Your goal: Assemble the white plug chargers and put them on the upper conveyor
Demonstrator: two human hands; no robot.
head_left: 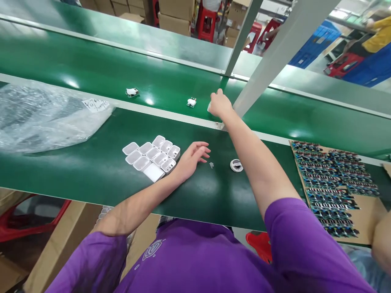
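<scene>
right hand (219, 105) is reaching far onto the green conveyor belt (91, 69), clenching a small white plastic piece (209, 107), orientation hidden. just left, a small white charger unit (191, 102) is lying prongs-up. left hand (192, 158) is resting released on the near green table (76, 171), right of the white rectangular plastic shells (152, 156).

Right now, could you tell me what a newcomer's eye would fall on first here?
The right hand stretched out over the green conveyor belt, closed on something small and white. Nearer, the left hand rests beside a cluster of white casings; a board of circuit boards lies at right.
</scene>
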